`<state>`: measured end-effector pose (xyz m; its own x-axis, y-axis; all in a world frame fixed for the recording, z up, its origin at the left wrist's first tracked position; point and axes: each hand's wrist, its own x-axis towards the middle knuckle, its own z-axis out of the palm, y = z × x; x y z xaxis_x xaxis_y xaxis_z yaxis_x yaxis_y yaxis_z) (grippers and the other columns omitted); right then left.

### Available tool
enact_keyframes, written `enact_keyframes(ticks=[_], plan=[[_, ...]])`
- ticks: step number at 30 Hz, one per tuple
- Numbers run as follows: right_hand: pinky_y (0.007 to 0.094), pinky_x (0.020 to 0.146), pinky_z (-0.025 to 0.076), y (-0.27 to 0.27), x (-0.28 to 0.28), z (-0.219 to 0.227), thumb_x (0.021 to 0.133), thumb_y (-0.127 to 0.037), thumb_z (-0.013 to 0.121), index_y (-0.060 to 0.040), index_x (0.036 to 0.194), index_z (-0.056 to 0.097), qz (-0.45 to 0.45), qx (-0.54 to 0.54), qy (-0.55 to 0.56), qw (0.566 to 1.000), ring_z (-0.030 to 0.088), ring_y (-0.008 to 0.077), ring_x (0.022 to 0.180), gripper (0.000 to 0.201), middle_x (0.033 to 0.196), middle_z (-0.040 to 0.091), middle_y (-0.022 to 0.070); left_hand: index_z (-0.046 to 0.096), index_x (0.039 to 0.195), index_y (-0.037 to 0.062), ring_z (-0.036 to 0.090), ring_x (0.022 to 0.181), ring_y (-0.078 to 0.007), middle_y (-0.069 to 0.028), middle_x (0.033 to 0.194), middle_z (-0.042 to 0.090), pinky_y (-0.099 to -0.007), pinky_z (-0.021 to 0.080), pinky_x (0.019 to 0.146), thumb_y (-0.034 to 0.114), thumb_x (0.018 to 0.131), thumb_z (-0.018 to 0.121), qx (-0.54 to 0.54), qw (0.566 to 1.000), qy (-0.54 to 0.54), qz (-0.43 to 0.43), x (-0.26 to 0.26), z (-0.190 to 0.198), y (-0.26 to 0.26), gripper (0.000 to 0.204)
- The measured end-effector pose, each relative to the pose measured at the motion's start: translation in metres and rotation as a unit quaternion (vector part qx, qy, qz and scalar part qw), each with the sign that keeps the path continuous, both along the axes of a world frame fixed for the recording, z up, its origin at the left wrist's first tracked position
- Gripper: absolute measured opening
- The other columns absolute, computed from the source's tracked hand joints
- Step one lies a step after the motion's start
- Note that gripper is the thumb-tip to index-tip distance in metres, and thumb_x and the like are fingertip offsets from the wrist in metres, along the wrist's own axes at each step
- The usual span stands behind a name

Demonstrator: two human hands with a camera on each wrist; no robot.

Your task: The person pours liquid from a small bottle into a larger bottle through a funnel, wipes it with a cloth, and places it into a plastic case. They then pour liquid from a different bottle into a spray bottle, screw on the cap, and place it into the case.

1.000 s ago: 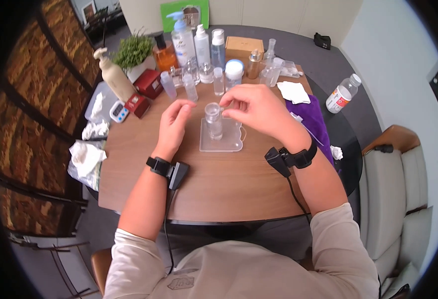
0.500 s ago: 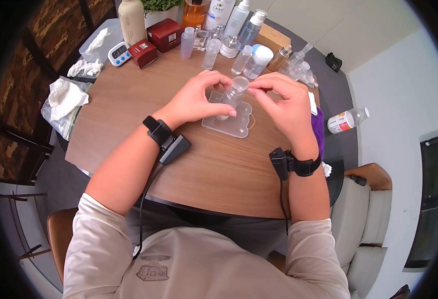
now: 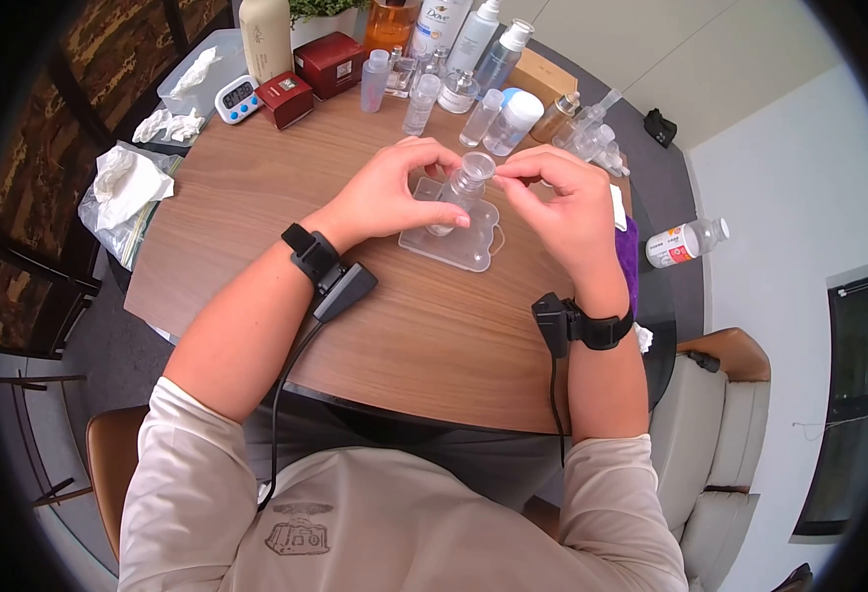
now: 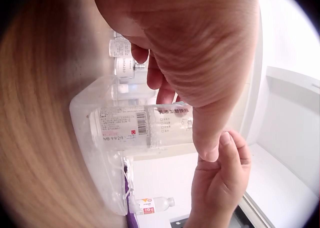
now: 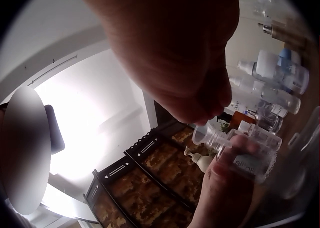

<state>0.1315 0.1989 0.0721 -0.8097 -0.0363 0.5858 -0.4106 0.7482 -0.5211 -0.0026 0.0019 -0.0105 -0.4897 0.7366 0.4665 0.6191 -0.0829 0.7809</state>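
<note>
A clear bottle (image 3: 461,187) with a printed label, easily read in the left wrist view, stands upright on a clear plastic tray (image 3: 458,252). My left hand (image 3: 394,192) grips it from the left, thumb on the near side and fingers behind. In the bottle's mouth sits a small clear funnel (image 5: 201,134), its wide rim facing up. My right hand (image 3: 564,192) pinches the funnel's rim on the right between thumb and forefinger.
Behind the hands stand small clear bottles (image 3: 421,106), a jar with a white lid (image 3: 513,122) and tall pump bottles (image 3: 469,41). Red boxes (image 3: 329,65) and a timer (image 3: 238,100) are at the back left. A purple cloth (image 3: 628,259) lies at the right edge.
Both hands came in from either side of the bottle: the left took hold of it, the right the funnel rim. The head view turned too. During the last half second the hands barely moved.
</note>
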Motion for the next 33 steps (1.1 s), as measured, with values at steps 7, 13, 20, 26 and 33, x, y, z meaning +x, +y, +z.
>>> enact_keyframes(ticks=[7, 13, 20, 26, 33], plan=[[0.0275, 0.066, 0.057, 0.002, 0.001, 0.0, 0.085, 0.0, 0.08, -0.0007, 0.093, 0.079, 0.021, 0.002, -0.006, 1.0, 0.073, 0.0154, 0.08, 0.008, 0.092, 0.078, 0.0079, 0.073, 0.115, 0.0076, 0.061, 0.102, -0.016, -0.001, 0.11, 0.069, -0.0319, 0.045, 0.086, 0.037, 0.073, 0.096, -0.004, 1.0, -0.011, 0.002, 0.001, 0.001, 0.001, 0.056], [0.0251, 0.069, 0.055, 0.003, 0.006, 0.01, 0.085, -0.003, 0.082, -0.0014, 0.101, 0.079, 0.01, -0.006, -0.065, 0.998, 0.07, 0.0116, 0.079, 0.016, 0.089, 0.077, 0.0057, 0.07, 0.123, 0.0081, 0.059, 0.103, -0.0147, -0.0007, 0.11, 0.067, -0.0307, 0.044, 0.086, 0.041, 0.075, 0.095, 0.027, 1.0, -0.014, -0.008, -0.003, -0.005, 0.001, 0.063], [0.0215, 0.07, 0.052, 0.024, 0.013, 0.024, 0.091, -0.005, 0.081, -0.0022, 0.111, 0.077, -0.049, -0.14, -0.026, 0.989, 0.065, 0.0052, 0.078, 0.021, 0.086, 0.073, -0.0008, 0.064, 0.139, 0.0103, 0.055, 0.125, -0.0222, -0.01, 0.152, 0.049, -0.0385, 0.044, 0.108, 0.026, 0.094, 0.072, 0.085, 0.983, -0.067, 0.15, -0.036, -0.022, 0.001, 0.049], [0.0227, 0.071, 0.054, 0.026, 0.017, 0.031, 0.092, -0.007, 0.08, -0.0013, 0.104, 0.078, -0.069, -0.11, -0.033, 0.991, 0.067, 0.0064, 0.078, 0.013, 0.087, 0.076, 0.0013, 0.061, 0.15, 0.0312, 0.032, 0.155, -0.043, -0.0188, 0.169, 0.034, -0.0502, 0.034, 0.123, 0.01, 0.087, 0.063, -0.154, 0.96, 0.076, 0.221, -0.039, -0.027, 0.015, 0.067], [0.0229, 0.07, 0.054, 0.023, 0.021, 0.035, 0.092, -0.007, 0.08, -0.0006, 0.102, 0.078, -0.07, -0.098, -0.044, 0.992, 0.068, 0.0068, 0.078, 0.012, 0.087, 0.076, 0.0014, 0.067, 0.141, 0.0216, 0.055, 0.134, -0.0365, -0.0172, 0.158, 0.046, -0.0441, 0.046, 0.111, 0.011, 0.088, 0.068, -0.142, 0.958, 0.111, 0.224, -0.039, -0.028, 0.013, 0.053]])
